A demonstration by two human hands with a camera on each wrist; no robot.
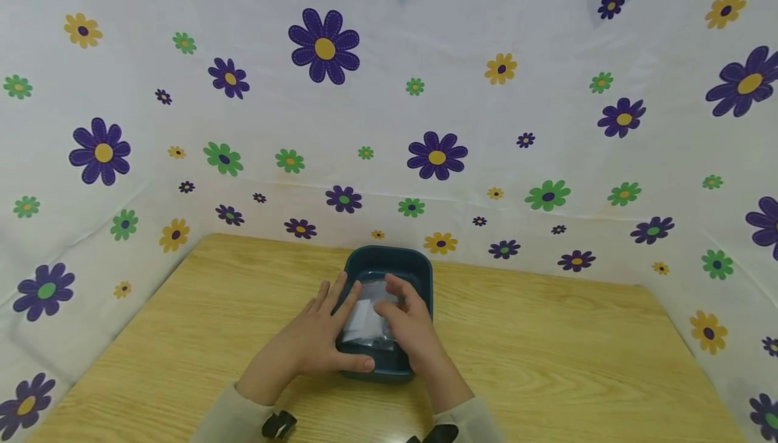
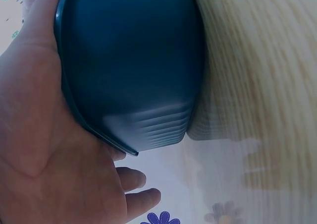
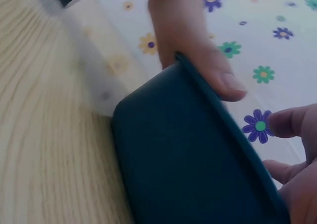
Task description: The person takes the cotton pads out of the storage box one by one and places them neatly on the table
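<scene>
A dark teal plastic bin [image 1: 423, 269] with rounded corners stands on the table, and a clear plastic packet [image 1: 363, 323] with white contents lies inside it. My left hand [image 1: 306, 340] rests over the bin's left rim with its fingers straight and spread. Its thumb reaches across the near end. From the right side, my right hand [image 1: 419, 338] reaches over the bin, thumb and index finger bent and apart above the packet. The right wrist view shows those fingertips [image 3: 285, 124] above the rim with a gap between them. Its other fingers are mostly hidden.
The bin stands on a wood-grain table [image 1: 547, 348], near its back edge. A white cloth [image 1: 377, 112] printed with purple, yellow and green flowers hangs behind and along both sides. Dark straps [image 1: 279, 424] show at both wrists.
</scene>
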